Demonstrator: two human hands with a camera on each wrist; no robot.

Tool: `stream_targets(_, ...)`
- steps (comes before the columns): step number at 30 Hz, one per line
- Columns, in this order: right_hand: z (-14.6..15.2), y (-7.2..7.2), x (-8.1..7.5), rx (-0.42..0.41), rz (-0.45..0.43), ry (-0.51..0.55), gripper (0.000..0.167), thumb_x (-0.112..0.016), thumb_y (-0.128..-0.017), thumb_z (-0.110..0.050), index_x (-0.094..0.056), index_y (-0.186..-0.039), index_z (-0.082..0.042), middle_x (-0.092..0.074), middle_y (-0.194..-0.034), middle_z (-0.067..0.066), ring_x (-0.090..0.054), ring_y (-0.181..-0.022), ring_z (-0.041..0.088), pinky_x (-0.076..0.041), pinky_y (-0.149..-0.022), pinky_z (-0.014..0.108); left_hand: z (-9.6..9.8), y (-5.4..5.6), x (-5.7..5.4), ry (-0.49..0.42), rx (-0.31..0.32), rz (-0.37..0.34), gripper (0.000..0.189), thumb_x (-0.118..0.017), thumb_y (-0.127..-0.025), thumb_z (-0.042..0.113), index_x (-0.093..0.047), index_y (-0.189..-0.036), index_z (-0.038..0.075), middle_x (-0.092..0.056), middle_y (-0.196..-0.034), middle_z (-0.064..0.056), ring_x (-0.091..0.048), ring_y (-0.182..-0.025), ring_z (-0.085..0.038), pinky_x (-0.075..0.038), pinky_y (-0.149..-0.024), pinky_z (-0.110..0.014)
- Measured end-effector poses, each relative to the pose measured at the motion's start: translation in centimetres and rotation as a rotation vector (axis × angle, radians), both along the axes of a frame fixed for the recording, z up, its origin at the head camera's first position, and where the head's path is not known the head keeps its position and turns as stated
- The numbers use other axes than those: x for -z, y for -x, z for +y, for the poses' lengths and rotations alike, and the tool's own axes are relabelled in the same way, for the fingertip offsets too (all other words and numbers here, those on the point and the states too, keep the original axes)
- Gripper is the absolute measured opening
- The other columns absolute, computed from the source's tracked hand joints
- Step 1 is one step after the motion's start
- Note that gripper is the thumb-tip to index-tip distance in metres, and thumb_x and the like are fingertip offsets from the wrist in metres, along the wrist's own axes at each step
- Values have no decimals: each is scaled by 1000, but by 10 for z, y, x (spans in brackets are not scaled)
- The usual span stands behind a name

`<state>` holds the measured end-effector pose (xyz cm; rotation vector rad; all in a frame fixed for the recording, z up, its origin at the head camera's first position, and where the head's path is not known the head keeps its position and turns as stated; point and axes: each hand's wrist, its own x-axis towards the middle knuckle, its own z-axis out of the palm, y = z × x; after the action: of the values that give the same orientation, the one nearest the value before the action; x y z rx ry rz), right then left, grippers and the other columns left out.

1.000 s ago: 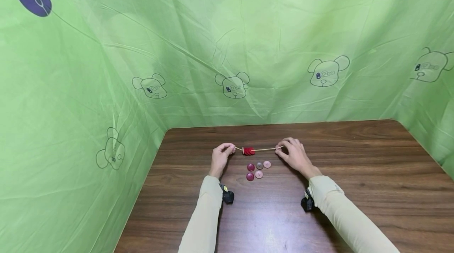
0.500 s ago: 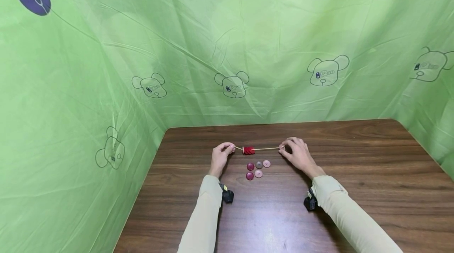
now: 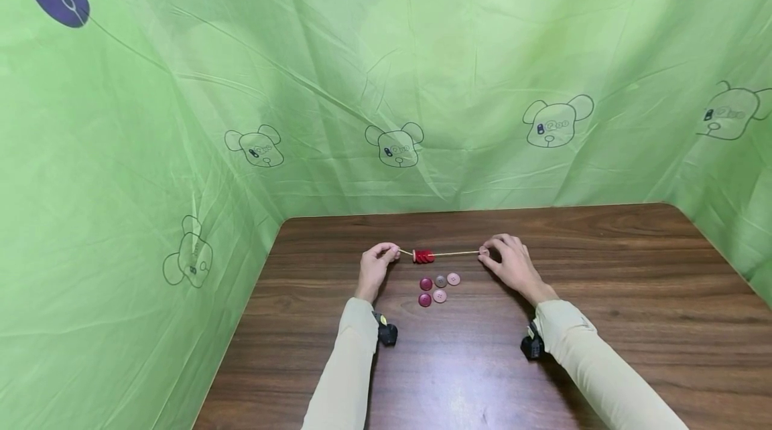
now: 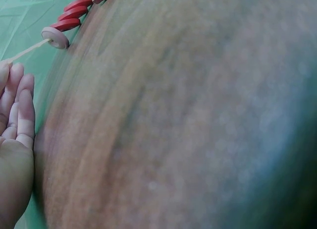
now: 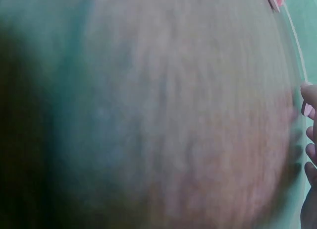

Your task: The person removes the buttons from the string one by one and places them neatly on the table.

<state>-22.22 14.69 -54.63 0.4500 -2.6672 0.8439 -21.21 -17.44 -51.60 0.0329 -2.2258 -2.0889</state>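
My left hand [image 3: 375, 268] pinches one end of a thin pale cord [image 3: 456, 254] between thumb and fingertips. Threaded on the cord, near that hand, is a row of red buttons [image 3: 425, 256], with a pale pink button [image 4: 55, 37] at its left end. The cord runs on straight to my right hand [image 3: 514, 268]. There, thumb and fingers pinch a pink button [image 5: 307, 109] at the cord's far end, partly hidden by the fingers.
Several loose buttons lie on the wooden table [image 3: 633, 296] between the forearms: a dark magenta button [image 3: 425, 299], a grey one [image 3: 441, 280] and a pink one [image 3: 454, 279] among them. A green printed curtain [image 3: 470, 169] hangs behind and at both sides.
My right hand has moved a little to the right with the pink button, so more cord shows between it and the red buttons. The left hand and the loose buttons stay put.
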Motion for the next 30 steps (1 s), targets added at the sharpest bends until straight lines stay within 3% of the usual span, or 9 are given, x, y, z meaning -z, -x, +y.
stream_targets(4, 3, 0, 1, 13, -5, 0, 28, -72, -85, -31, -67, -103, -10, -59, -117, 14, -47, -113, 37, -35, -90, 51, 0, 0, -1, -8, 3, -3, 21, -63, -91, 6, -66, -103, -12, -66, -96, -33, -65, -92, -41, -51, -89, -53)
stream_targets(16, 5, -6, 0, -21, 29, 6, 25, -73, -84, -29, -67, -99, -10, -59, -116, 14, -48, -112, 37, -35, -90, 51, 0, -1, -1, -17, -1, -8, 22, -62, -92, 4, -64, -105, -14, -67, -95, -32, -63, -95, -47, -50, -90, -54)
stream_targets(24, -2, -14, -4, -67, 52, -15, 25, -75, -82, -27, -68, -99, -10, -60, -115, 12, -49, -112, 36, -37, -88, 53, 1, -1, 0, -2, -14, -9, 22, -62, -91, 4, -65, -104, -14, -68, -92, -30, -65, -92, -43, -52, -87, -52)
stream_targets(30, -8, -21, -7, -119, 56, -31, 22, -76, -81, -27, -68, -96, -13, -59, -117, 13, -47, -112, 35, -37, -88, 53, -1, 7, 10, -24, -3, -29, 22, -63, -91, 5, -65, -105, -13, -67, -96, -32, -63, -95, -47, -50, -90, -55)
